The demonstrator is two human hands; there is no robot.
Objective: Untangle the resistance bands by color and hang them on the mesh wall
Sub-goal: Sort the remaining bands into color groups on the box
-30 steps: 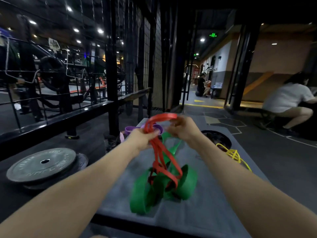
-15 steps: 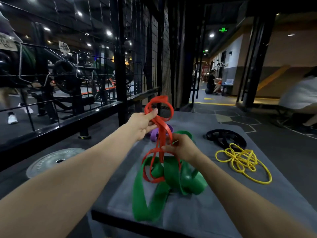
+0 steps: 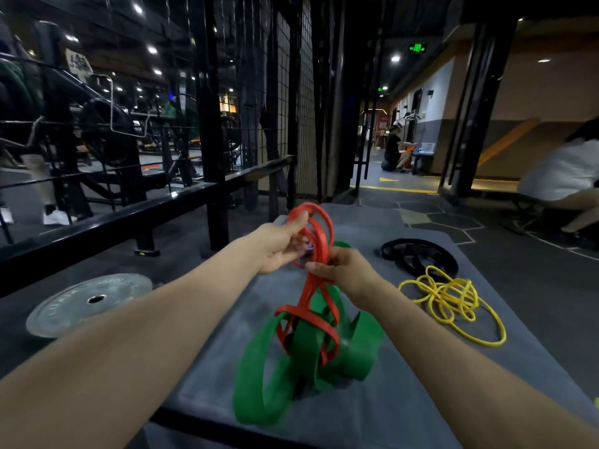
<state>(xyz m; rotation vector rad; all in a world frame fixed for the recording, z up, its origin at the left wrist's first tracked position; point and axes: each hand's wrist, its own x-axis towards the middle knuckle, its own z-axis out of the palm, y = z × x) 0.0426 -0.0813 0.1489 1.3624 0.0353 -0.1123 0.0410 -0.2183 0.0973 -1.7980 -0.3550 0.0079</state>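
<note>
A red resistance band is lifted above a grey mat, its lower loops still threaded through a wide green band that lies bunched on the mat. My left hand pinches the red band's upper loop with thumb on top. My right hand grips the red band lower down, just right of the left hand. A purple band shows only as a sliver behind my hands. The black mesh wall rises behind the mat, to the left.
A coiled yellow band and a black band lie on the mat's right side. A grey weight plate sits on the floor at left beside a black rail. People crouch at the far right and down the corridor.
Both hands raised the red band and came closer together. More red loops are drawn up out of the green band, which has lifted and shifted with them.
</note>
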